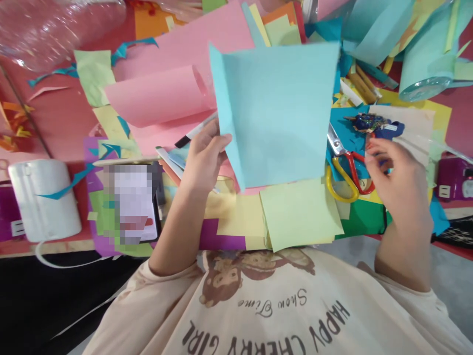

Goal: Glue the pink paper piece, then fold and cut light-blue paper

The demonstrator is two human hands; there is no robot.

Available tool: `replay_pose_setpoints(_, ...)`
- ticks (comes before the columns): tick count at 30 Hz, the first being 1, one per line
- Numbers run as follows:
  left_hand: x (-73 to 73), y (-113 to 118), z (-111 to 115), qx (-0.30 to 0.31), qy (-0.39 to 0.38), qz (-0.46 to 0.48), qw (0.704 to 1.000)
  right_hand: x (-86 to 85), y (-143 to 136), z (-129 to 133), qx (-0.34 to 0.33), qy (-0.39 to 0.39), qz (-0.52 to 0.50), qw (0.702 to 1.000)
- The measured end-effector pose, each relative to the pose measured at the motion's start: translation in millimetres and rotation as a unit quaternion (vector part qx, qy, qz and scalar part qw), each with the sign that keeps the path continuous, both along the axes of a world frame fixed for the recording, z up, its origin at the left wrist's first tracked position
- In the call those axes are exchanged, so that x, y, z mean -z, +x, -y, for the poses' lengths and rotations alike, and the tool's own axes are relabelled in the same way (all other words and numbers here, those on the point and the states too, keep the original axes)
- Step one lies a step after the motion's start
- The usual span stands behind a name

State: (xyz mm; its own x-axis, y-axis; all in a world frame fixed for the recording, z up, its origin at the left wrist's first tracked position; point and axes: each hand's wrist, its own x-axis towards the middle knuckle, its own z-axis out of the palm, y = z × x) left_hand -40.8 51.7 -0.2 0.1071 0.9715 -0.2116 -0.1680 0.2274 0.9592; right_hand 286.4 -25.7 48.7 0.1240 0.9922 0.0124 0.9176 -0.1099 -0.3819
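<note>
A light blue sheet of paper (pixel 281 113), creased along its left side, is held up over the table. My left hand (pixel 207 158) pinches its left edge between thumb and fingers. At the right, my right hand (pixel 393 170) is raised with its fingers curled; whether anything is between the fingertips is hidden. Just left of that hand lie scissors (pixel 349 170) with one red and one yellow handle loop, their blades partly behind the sheet. A dark blue glittery object (pixel 371 122) lies above the right fingertips.
A rolled pink sheet (pixel 158 96) and a phone (pixel 136 202) lie at the left, near a white case (pixel 45 199). Pale green paper (pixel 301 214) is at the front edge. A light blue paper-wrapped cylinder (pixel 424 59) and pencils (pixel 364 81) are at the back right.
</note>
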Motion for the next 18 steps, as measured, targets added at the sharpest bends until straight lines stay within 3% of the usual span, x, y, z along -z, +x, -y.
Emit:
replay_pose_setpoints(3,1.1,4,1,-0.02,-0.028,0.054,0.998,5.8,-1,5,-0.039,-0.09,0.057,0.994)
replay_pose_setpoints(6,-0.3,12,4,-0.036,-0.054,0.108,0.992,14.8,-8,7,-0.076,-0.11,0.141,0.981)
replay_pose_setpoints(9,-2.3,19,6,-0.051,-0.083,0.142,0.985,21.6,-17,4,-0.071,-0.112,0.203,0.97)
replay_pose_setpoints(14,-5.1,24,7,-0.046,-0.089,0.122,0.987,25.4,-23,-3,-0.04,-0.102,0.18,0.978)
replay_pose_setpoints(18,-1.7,25,7,-0.027,-0.066,0.044,0.996,27.9,-18,-4,-0.016,-0.082,0.142,0.986)
